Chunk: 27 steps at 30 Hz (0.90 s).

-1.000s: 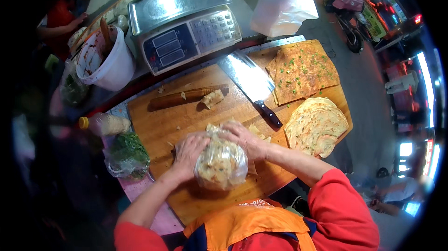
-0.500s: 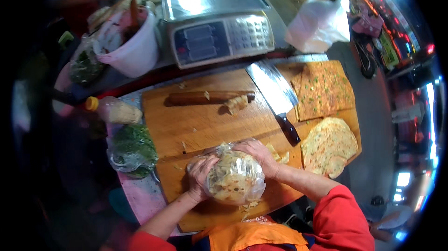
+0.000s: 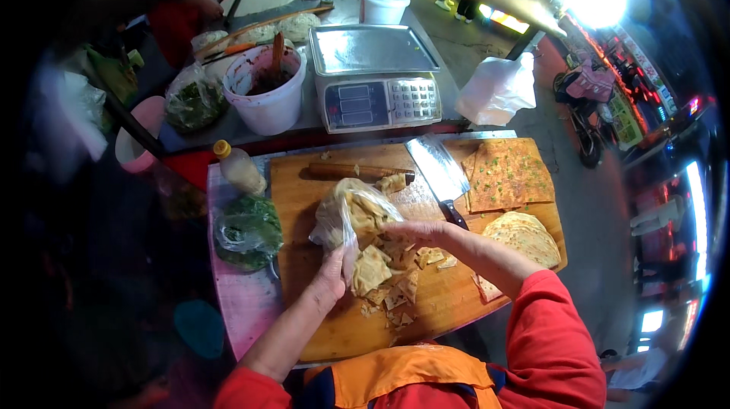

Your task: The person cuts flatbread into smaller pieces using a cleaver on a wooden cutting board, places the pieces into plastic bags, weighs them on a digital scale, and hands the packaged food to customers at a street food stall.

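Observation:
A clear plastic bag [image 3: 342,219] stuffed with flatbread pieces lies tilted on the wooden cutting board [image 3: 304,318], its mouth facing me. My left hand [image 3: 331,273] is closed on the bag's near edge. At the mouth, my right hand [image 3: 418,232] curls over flatbread pieces; its fingertips are partly hidden. More cut flatbread pieces [image 3: 371,270] spill out below the bag onto the board. Beyond the bag lies a wooden rolling pin [image 3: 342,171]. To the right of it rests a cleaver [image 3: 439,169] with a dark handle.
A round flatbread [image 3: 521,236] and a square one with green bits [image 3: 506,175] are at right. A bottle [image 3: 242,171] and bagged greens [image 3: 247,232] stand left. Behind are a scale [image 3: 378,101], a sauce bucket [image 3: 266,101] and white plastic bags [image 3: 498,89]. Another person's hand [image 3: 205,6] is far left.
Both hands were pressing the bag's sides near the board's front. Now the bag sits farther away with its mouth open toward me, and flatbread pieces lie outside it. The view has shifted.

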### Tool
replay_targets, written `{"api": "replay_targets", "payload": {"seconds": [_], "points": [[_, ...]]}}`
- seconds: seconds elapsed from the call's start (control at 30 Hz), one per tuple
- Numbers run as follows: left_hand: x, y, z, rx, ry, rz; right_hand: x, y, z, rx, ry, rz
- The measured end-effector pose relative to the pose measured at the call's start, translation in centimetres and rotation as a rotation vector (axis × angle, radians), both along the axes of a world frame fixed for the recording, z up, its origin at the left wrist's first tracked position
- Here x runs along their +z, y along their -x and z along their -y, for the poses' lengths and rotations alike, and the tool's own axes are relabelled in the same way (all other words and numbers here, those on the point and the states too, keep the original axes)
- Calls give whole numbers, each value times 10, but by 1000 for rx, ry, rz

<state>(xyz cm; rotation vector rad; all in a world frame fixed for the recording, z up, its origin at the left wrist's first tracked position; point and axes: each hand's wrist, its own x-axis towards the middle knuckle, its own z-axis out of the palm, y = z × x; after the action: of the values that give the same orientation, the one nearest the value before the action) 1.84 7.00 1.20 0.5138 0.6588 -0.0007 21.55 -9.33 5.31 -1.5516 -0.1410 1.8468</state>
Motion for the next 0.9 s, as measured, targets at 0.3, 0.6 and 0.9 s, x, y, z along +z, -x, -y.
{"api": "replay_targets", "payload": {"seconds": [0.3, 0.6, 0.9], "points": [[46, 25, -12, -34, -83, -129, 71, 20, -11, 344, 53, 736], [11, 31, -45, 256, -355, -159, 70, 34, -14, 261, 82, 1251], [12, 99, -35, 44, -800, -100, 36, 49, 27, 88, 192, 1295]]}}
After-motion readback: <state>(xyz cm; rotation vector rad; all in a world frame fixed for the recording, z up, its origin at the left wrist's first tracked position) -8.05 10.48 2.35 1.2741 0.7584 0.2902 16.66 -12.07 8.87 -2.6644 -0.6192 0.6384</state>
